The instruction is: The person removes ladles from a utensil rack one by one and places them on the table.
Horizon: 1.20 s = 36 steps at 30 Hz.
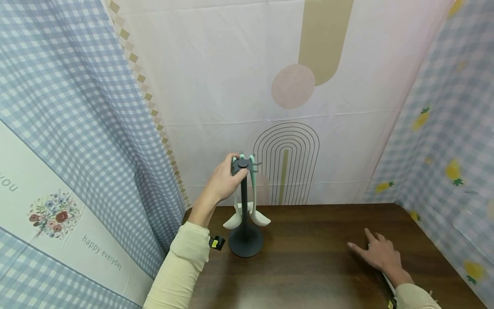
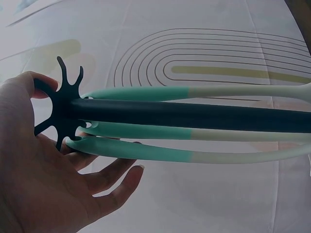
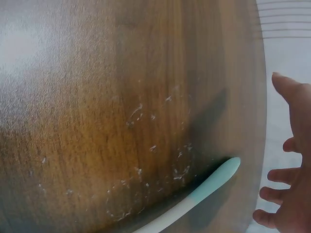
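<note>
Pinching stand (image 1: 244, 199) by its top with left hand (image 1: 227, 178). Holding right hand (image 1: 380, 254) empty, with fingers spread, above utensil (image 3: 193, 200) on worktop (image 1: 308, 266), nearer this hand than the left, lying lengthwise beneath palm and wrist.

Charcoal stand (image 1: 244, 193), teal-white utensils (image 2: 160, 153), brown table (image 1: 301, 253), blue-white checked curtain (image 1: 88, 86), cream sleeve (image 1: 183, 266)
</note>
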Tool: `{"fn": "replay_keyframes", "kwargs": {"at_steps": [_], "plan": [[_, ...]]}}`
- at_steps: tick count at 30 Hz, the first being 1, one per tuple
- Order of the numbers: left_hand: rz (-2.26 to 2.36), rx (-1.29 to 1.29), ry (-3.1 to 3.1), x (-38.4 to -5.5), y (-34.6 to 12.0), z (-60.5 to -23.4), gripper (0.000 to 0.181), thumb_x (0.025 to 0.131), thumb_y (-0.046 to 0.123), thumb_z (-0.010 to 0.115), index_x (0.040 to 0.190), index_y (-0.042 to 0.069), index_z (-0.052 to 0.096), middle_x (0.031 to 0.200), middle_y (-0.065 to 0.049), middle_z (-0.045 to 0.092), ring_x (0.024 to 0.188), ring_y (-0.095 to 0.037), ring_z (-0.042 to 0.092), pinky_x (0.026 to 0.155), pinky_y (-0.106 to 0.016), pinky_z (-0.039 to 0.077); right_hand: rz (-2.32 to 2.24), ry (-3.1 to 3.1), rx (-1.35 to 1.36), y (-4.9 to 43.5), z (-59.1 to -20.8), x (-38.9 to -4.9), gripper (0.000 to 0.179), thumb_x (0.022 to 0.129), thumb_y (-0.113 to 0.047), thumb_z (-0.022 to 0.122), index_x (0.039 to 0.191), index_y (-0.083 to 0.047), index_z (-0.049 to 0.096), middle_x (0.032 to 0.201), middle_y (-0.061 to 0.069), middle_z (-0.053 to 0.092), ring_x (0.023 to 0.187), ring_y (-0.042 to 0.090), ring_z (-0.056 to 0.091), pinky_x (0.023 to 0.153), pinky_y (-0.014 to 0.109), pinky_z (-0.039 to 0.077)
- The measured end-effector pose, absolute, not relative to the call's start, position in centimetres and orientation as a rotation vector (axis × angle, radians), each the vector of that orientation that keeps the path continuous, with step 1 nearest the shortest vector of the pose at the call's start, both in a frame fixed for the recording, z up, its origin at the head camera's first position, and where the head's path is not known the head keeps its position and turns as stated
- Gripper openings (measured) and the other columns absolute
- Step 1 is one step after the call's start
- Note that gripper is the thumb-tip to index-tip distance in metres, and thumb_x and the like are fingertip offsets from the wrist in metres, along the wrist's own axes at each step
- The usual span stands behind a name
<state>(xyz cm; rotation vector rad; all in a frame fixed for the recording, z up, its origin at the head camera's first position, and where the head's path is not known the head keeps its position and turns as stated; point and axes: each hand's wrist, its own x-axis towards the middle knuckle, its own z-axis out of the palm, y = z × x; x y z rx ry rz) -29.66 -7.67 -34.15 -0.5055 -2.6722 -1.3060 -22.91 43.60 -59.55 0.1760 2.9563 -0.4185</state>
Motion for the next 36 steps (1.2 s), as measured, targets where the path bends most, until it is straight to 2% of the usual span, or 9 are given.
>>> {"fn": "replay_keyframes", "kwargs": {"at_steps": [6, 14, 20, 26, 31, 36], "plan": [[-1.306, -0.499, -2.67, -29.7, -7.6, -34.2, 0.063, 0.1, 0.045, 0.054, 0.154, 0.013, 0.043, 0.147, -0.017, 0.055, 0.113, -0.033, 0.061, 0.094, -0.052, 0.051, -0.446, 3.015, 0.151, 42.3, -58.7, -22.7, 0.115, 0.094, -0.084, 0.044, 0.162, 0.007, 0.027, 0.156, 0.049, 0.021, 0.137, 0.073, 0.024, 0.094, 0.089, 0.028], [-1.317, -0.493, -2.671, -29.8, -7.6, -34.4, 0.064, 0.1, 0.045, 0.055, 0.155, 0.014, 0.042, 0.148, -0.017, 0.055, 0.115, -0.034, 0.061, 0.095, -0.052, 0.052, -0.505, 3.113, 0.12, 41.1, -58.4, -23.1, 0.112, 0.094, -0.083, 0.045, 0.166, 0.0, 0.024, 0.162, 0.044, 0.017, 0.145, 0.068, 0.013, 0.101, 0.089, 0.014], [-1.329, -0.504, -2.668, -29.9, -7.7, -34.5, 0.064, 0.101, 0.044, 0.055, 0.155, 0.013, 0.041, 0.147, -0.018, 0.055, 0.113, -0.034, 0.062, 0.093, -0.051, 0.052, -0.549, 3.182, 0.088, 39.7, -57.5, -23.2, 0.109, 0.095, -0.081, 0.048, 0.168, -0.004, 0.023, 0.165, 0.04, 0.016, 0.149, 0.065, 0.012, 0.104, 0.088, 0.01], [-1.331, -0.526, -2.65, -29.8, -7.7, -34.3, 0.062, 0.101, 0.041, 0.056, 0.154, 0.012, 0.043, 0.142, -0.016, 0.057, 0.108, -0.033, 0.061, 0.089, -0.049, 0.052, -0.558, 3.232, 0.029, 38.0, -56.5, -23.2, 0.107, 0.094, -0.08, 0.051, 0.168, -0.007, 0.025, 0.167, 0.036, 0.018, 0.151, 0.062, 0.013, 0.107, 0.086, 0.011], [-1.313, -0.542, -2.628, -29.8, -7.9, -34.1, 0.065, 0.1, 0.042, 0.059, 0.155, 0.01, 0.046, 0.149, -0.015, 0.049, 0.122, -0.034, 0.056, 0.1, -0.054, 0.049, -0.592, 3.264, -0.019, 36.8, -55.2, -23.3, 0.104, 0.095, -0.078, 0.054, 0.169, -0.01, 0.025, 0.169, 0.034, 0.018, 0.153, 0.059, 0.012, 0.108, 0.085, 0.011], [-1.294, -0.521, -2.63, -29.5, -8.1, -33.9, 0.073, 0.099, 0.049, 0.063, 0.16, 0.014, 0.045, 0.161, -0.014, 0.038, 0.138, -0.038, 0.048, 0.106, -0.061, 0.045, -0.603, 3.284, -0.065, 35.8, -53.9, -23.3, 0.103, 0.095, -0.076, 0.057, 0.169, -0.011, 0.026, 0.169, 0.033, 0.02, 0.155, 0.057, 0.012, 0.11, 0.084, 0.012]]}}
